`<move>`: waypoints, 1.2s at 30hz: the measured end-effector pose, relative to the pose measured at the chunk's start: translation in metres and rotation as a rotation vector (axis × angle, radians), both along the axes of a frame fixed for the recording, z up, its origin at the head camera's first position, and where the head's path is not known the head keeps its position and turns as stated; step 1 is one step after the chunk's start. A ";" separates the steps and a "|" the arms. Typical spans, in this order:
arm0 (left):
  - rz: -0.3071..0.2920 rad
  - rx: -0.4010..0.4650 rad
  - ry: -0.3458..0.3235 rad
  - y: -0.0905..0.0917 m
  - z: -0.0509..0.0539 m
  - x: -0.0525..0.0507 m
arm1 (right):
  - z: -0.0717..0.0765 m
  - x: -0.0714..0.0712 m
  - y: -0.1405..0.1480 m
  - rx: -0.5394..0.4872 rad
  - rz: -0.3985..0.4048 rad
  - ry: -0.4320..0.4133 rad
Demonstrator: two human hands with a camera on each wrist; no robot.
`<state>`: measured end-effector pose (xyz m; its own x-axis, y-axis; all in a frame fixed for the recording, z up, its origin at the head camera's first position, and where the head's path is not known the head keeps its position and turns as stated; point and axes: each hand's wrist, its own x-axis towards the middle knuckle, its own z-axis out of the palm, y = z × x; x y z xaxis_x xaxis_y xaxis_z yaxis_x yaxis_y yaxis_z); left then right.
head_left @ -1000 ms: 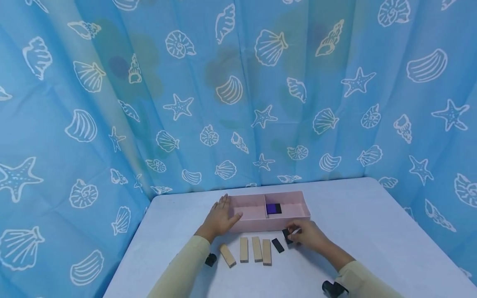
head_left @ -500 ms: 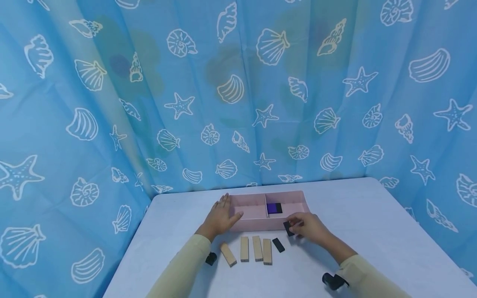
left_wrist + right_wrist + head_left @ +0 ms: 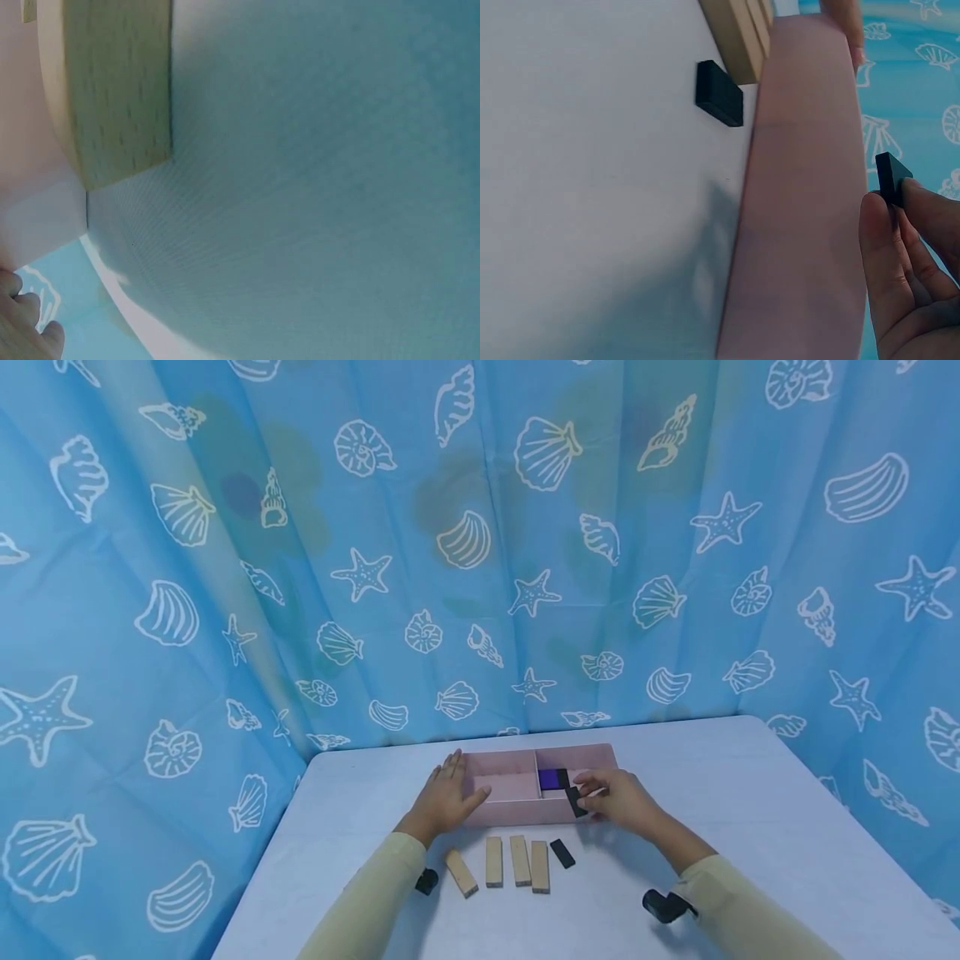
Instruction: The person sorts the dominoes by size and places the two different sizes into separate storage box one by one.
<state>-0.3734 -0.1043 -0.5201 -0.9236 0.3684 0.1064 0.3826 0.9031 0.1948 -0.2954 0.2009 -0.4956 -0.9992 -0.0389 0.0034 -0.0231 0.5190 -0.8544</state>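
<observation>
Between the thumb and fingers of my right hand (image 3: pixel 624 802) a small black block (image 3: pixel 576 802) is pinched, tilted, at the front wall of the pink two-compartment box (image 3: pixel 517 812). The right wrist view shows this held block (image 3: pixel 887 178) above the box's rim. My left hand (image 3: pixel 441 800) rests with extended fingers against the box's left end. A purple-and-black piece (image 3: pixel 553 779) lies in the right compartment, by the divider. Another black block (image 3: pixel 562 853) lies on the table in front of the box.
Several plain wooden blocks (image 3: pixel 493 862) lie in a loose row before the box; one wooden block (image 3: pixel 120 97) looms close in the left wrist view. A blue shell-patterned curtain (image 3: pixel 480 568) hangs behind the white table (image 3: pixel 697 777).
My right hand has carried the black block up and away from me, from the table in front of the box to its front wall. The left hand has stayed put.
</observation>
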 end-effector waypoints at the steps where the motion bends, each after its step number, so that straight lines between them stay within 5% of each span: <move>1: 0.002 0.000 -0.003 0.000 0.000 0.000 | 0.001 -0.001 0.000 -0.002 -0.001 0.001; 14: -0.001 -0.003 0.019 0.000 -0.006 -0.004 | 0.012 -0.016 0.008 -0.020 0.031 0.060; 36: 0.004 0.006 -0.006 -0.001 -0.002 -0.001 | 0.018 -0.048 0.010 0.030 0.051 -0.009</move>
